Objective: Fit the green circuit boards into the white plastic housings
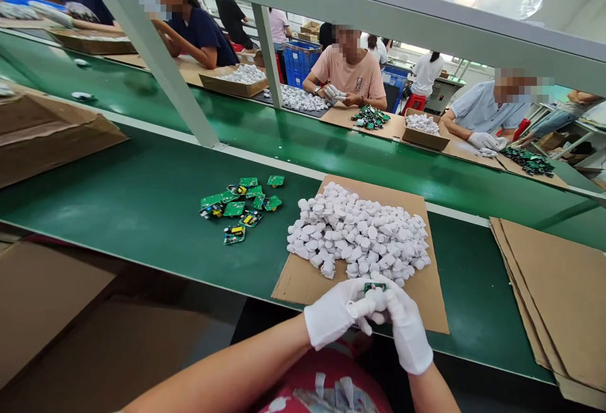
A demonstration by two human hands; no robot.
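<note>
In white gloves, my left hand (pixel 338 312) and my right hand (pixel 405 319) meet over the bench's front edge. Between their closed fingertips sits a small green circuit board (pixel 375 287), both hands gripping it. White gloved fingers cover its lower side, so I cannot tell whether a white part is held with it. Just beyond my hands, a large heap of small white plastic parts (pixel 364 230) covers much of a cardboard sheet (pixel 303 280). Left of the heap, several loose circuit boards (pixel 234 209) lie on the green bench top (pixel 156 192), some showing yellow and black components.
Flattened cardboard sheets (pixel 558 299) are stacked at the right, and a cardboard box (pixel 52 135) stands at the left. A metal post (pixel 156 53) rises from the bench's back rail. Co-workers sit across the green conveyor (pixel 312 141) with boxes and piles of parts.
</note>
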